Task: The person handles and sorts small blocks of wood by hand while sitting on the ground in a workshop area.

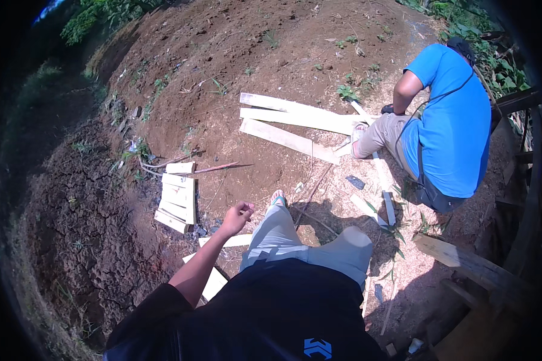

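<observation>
My left hand [238, 219] hangs in front of my left thigh, its fingers loosely bent with a gap at the thumb. I see nothing held in it. Below the forearm, a pale board [215, 283] lies on the ground, partly hidden by my arm and dark shirt. A short pale plank [227, 240] lies beside my left leg. Left of the hand, several short pale boards [176, 201] rest side by side on the soil. My right hand cannot be made out.
Ahead to the right, a person in a blue shirt [451, 120] bends over a narrow wooden strip, a dark object at their hand. Long pale planks [283, 139] lie beside their foot. Thin sticks [214, 169] cross the ground. A thick timber [464, 259] lies at right. Wood shavings cover the soil.
</observation>
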A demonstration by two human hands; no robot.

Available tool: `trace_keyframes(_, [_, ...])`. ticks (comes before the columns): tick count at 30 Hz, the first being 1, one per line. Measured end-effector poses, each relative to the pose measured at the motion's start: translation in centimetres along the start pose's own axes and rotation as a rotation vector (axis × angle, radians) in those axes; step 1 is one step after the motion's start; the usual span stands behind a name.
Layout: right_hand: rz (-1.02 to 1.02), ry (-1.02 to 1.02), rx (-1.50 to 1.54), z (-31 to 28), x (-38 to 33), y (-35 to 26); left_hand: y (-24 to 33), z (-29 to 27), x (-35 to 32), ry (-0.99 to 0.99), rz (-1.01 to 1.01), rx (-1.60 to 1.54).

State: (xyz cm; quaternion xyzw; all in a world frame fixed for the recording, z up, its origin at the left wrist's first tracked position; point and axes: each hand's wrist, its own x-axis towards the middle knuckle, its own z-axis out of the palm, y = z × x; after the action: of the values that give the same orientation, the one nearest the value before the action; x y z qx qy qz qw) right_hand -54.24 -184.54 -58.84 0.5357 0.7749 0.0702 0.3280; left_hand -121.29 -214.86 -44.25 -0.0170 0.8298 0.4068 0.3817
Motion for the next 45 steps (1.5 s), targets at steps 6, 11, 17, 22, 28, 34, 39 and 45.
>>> trace_keyframes(6, [0.065,-0.808,0.998,-24.9,4.7,-14.8,-1.9,-15.6,4.5,0.237,-0.035,-0.223])
trace_keyframes(11, [-0.578,-0.221,1.144,-40.6,17.5,-20.1,-1.7,-20.2,8.1,0.374,-0.096,-0.301])
trace_keyframes(17, [-0.575,-0.184,0.978,-53.8,14.9,-32.0,0.1,-17.5,11.9,0.153,0.079,-0.302])
trace_keyframes(22, [-0.556,-0.126,1.275,-48.9,16.3,-40.9,3.9,-17.0,17.3,0.087,-0.023,-0.239])
trace_keyframes(28, [-0.866,0.049,0.800,-43.0,23.7,-43.8,9.4,-16.8,24.6,0.139,0.002,-0.247])
trace_keyframes(34, [-0.650,-0.200,1.050,-46.4,26.8,-41.0,18.5,-15.9,31.7,0.043,0.087,-0.124])
trace_keyframes(39, [-0.521,-0.172,1.165,-47.3,27.1,-38.3,24.0,-13.2,34.1,-0.141,0.141,-0.003])
trace_keyframes(45, [-0.383,-0.078,1.316,-46.8,26.4,-38.2,28.9,-10.3,36.4,-0.197,0.186,0.044])
